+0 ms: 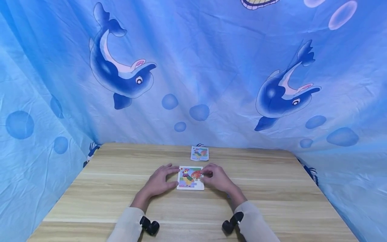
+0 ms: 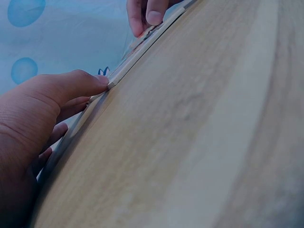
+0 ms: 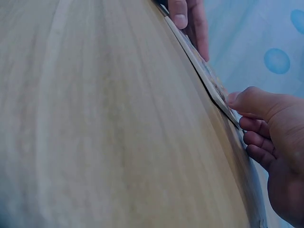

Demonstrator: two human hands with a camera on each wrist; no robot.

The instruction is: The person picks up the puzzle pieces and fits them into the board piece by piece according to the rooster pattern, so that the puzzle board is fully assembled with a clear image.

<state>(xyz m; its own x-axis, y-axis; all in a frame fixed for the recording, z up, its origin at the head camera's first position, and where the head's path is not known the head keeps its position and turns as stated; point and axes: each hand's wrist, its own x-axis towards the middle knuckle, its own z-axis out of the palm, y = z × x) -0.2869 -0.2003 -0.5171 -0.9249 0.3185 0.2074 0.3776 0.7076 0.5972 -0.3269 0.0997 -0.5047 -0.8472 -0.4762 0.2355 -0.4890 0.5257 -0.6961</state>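
A square jigsaw puzzle board (image 1: 180, 188) with a white frame lies flat on the table, showing a colourful rooster. Bare white shows at its lower right, below the orange tail. My left hand (image 1: 159, 180) lies along the board's left side, index finger near the upper corner and thumb at the lower one. In the left wrist view the thumb (image 2: 90, 83) touches the board's edge. My right hand (image 1: 218, 178) is at the right side, thumb and index finger pinching the orange tail puzzle piece (image 1: 196, 174), partly hidden by the fingers. Its other fingers (image 3: 259, 142) are curled.
Behind the board, near the table's back edge, lies a card (image 1: 199, 153) with a similar rooster picture. The wooden table (image 1: 127, 168) is backed by a blue cloth (image 1: 205, 74) printed with dolphins. Small black devices (image 1: 149, 226) sit at both wrists.
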